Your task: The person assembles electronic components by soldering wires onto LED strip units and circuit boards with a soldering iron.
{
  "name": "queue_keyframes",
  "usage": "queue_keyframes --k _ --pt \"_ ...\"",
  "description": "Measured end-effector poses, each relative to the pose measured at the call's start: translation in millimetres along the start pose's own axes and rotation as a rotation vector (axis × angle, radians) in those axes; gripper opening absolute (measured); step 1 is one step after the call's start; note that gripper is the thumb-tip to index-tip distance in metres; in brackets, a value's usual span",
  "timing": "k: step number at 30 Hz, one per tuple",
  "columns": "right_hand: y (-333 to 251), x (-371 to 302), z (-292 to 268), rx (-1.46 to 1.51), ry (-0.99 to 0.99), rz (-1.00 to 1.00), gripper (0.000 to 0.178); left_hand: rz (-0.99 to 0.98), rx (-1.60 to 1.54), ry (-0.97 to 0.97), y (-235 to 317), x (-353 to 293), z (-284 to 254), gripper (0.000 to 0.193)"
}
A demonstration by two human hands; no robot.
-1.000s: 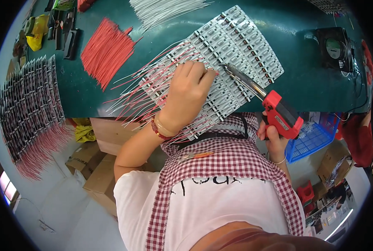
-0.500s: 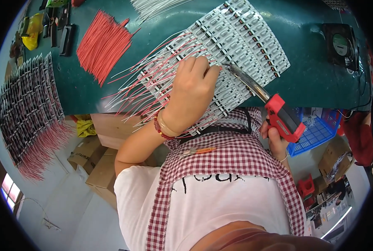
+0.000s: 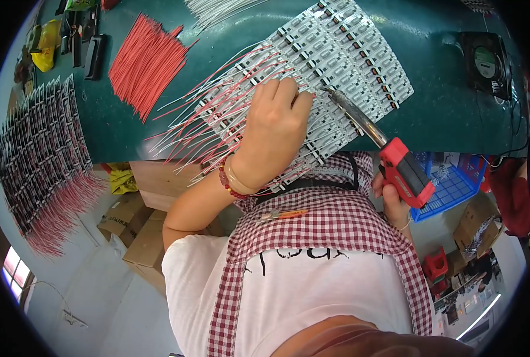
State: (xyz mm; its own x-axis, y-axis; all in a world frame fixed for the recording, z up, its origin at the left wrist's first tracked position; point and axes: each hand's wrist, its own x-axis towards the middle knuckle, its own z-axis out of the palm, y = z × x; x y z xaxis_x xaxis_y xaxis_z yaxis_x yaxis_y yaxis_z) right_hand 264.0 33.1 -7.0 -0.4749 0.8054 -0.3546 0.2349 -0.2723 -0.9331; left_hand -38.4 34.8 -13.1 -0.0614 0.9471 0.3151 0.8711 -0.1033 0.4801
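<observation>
My left hand (image 3: 275, 124) rests over a panel of white circuit boards (image 3: 369, 62), its fingers pinched together around a thin wire at the panel's middle. Most of that wire is hidden beneath the hand. My right hand (image 3: 394, 201) grips the red and black handle of a soldering iron (image 3: 405, 169). The iron's metal barrel slants up and left, with its tip close to the left fingertips, over the boards. Red and white wires (image 3: 184, 128) fan out from the panel's left part, past my left wrist.
Left of the panel lie a bundle of red wires (image 3: 149, 65) and, farther back, white wires (image 3: 223, 11). A wired board stack (image 3: 41, 149) hangs at the far left edge. At right are a black round-faced device (image 3: 485, 65) and a blue basket (image 3: 452, 193) below the table edge.
The soldering iron has shifted slightly to the right, its tip drawing a little away from my left fingertips. My left hand has stayed almost in place.
</observation>
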Motion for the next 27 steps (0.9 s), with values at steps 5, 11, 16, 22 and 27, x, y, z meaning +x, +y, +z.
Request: queue_keyframes --k 5,11,16,22,27 --pt "6.2 -1.7 -1.6 -0.065 0.004 -0.024 0.031 0.001 0.001 0.001 0.7 1.0 -0.3 0.011" --pt "18.5 3.4 0.8 -0.442 0.052 -0.15 0.025 -0.009 0.013 0.001 2.2 0.8 -0.8 0.011" --pt "10.9 2.9 3.7 -0.361 0.07 -0.151 0.025 -0.008 0.012 0.021 2.3 0.8 -0.4 0.011" --pt "-1.3 -0.4 3.1 -0.161 0.048 -0.09 0.031 -0.01 0.019 0.008 1.8 -0.6 -0.2 0.012" --pt "-6.4 -3.8 5.8 -0.008 0.044 -0.006 0.038 -0.015 0.073 -0.063 2.2 -1.5 -1.4 0.004"
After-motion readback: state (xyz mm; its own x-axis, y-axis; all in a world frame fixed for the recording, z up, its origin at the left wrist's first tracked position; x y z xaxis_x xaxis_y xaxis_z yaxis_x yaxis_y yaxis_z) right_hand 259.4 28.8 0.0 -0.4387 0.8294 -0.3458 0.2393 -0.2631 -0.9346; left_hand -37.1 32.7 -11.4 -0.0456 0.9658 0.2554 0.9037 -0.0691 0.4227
